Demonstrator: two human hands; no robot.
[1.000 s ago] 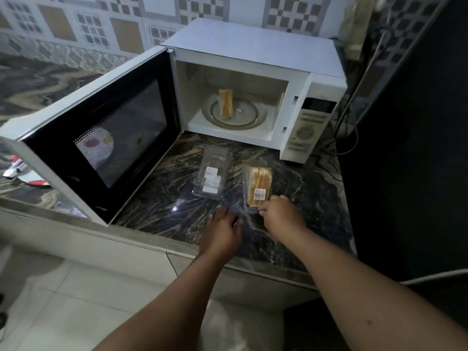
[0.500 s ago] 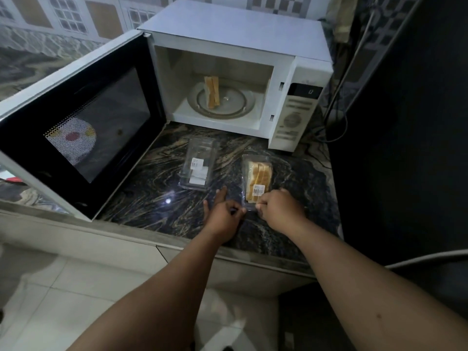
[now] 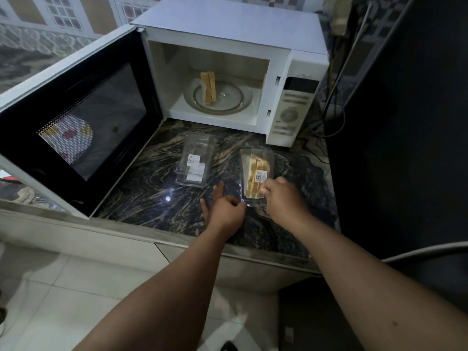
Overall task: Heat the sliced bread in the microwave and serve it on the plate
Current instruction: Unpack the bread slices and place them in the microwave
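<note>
A white microwave (image 3: 295, 72) stands open on the dark marbled counter. Two bread slices (image 3: 209, 87) stand on edge on its glass turntable (image 3: 235, 97). In front lies a clear plastic pack with sliced bread (image 3: 255, 173) and a barcode label. My right hand (image 3: 281, 196) pinches the pack's near right edge. My left hand (image 3: 224, 211) grips the pack's near left corner, two fingers spread on the counter. An empty clear pack (image 3: 195, 163) lies to the left. No plate shows except a patterned round shape seen through the door window.
The open microwave door (image 3: 76, 127) juts out to the left over the counter edge. A dark tall surface (image 3: 405, 122) bounds the right side, with cables (image 3: 336, 117) behind the microwave. The counter's front edge (image 3: 177, 239) drops to a tiled floor.
The camera has moved closer and lower. My left hand has closed onto the bread pack's near corner, and both hands now hold its near end.
</note>
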